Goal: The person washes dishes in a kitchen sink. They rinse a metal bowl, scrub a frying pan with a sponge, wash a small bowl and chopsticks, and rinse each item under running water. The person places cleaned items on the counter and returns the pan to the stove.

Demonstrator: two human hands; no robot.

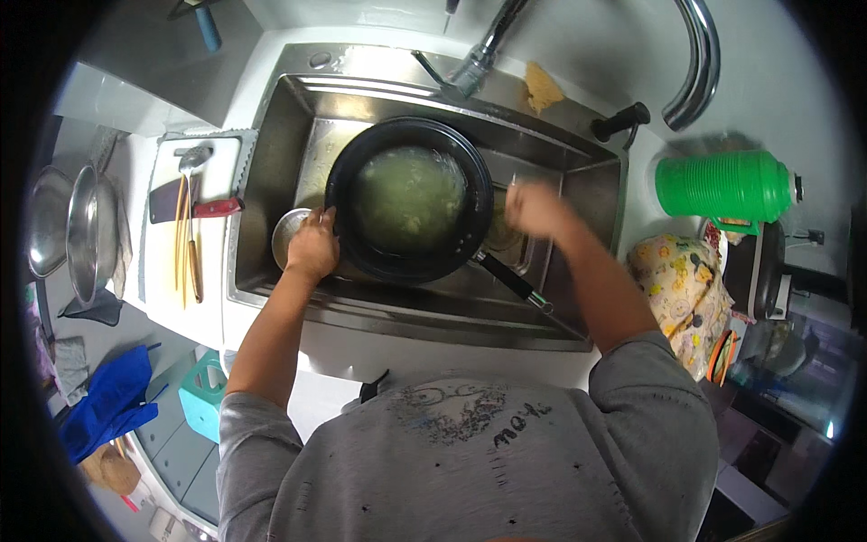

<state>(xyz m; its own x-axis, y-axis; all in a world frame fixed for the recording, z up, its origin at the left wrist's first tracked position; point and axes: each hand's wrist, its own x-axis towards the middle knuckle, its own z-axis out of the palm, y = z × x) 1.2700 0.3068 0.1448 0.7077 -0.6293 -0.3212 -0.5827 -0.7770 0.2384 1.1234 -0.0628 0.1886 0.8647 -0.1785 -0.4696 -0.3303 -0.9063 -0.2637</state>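
Observation:
A black frying pan (474, 159) sits in the stainless steel sink (433, 315), with cloudy, greenish liquid (410, 200) inside. Its black handle (504, 274) points to the lower right. My left hand (313, 247) is at the pan's left rim, fingertips against or very close to it. Partly behind that hand is a round, pale metal bowl or strainer (283, 237); whether my fingers hold it or the pan is unclear. To the right of the pan, my right hand (538, 209) is blurred above the sink, its fingers curled. Whether it holds anything small cannot be made out.
A chrome faucet (471, 71) and a yellowish sponge or cloth (543, 87) are behind the sink. On the left, a cutting board (227, 159) bears a red-handled cleaver (217, 208), chopsticks (179, 254) and a spoon (196, 157). A green thermos (721, 186) lies at right.

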